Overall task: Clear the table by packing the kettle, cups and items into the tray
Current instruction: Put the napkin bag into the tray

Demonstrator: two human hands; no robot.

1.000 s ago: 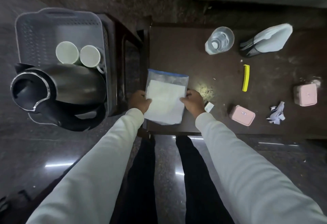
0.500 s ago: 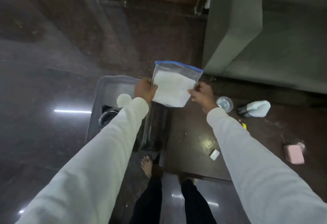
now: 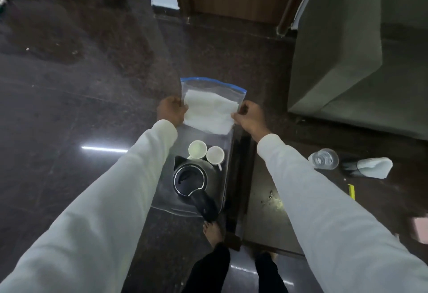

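Note:
A clear zip bag with a blue seal and white contents hangs in the air above the far end of the grey tray. My left hand grips its left edge and my right hand pinches its right edge. Inside the tray stand two white cups and a steel kettle with a black handle pointing toward me. The tray's far wall is hidden behind the bag.
On the dark table to the right lie a clear glass, a black-and-white pouch, a yellow strip, a pink box and crumbs. A grey sofa stands beyond, and my bare foot is by the tray.
Both hands lifted the bag off the table and carried it left, over the tray. The camera view tilted up and away from the table.

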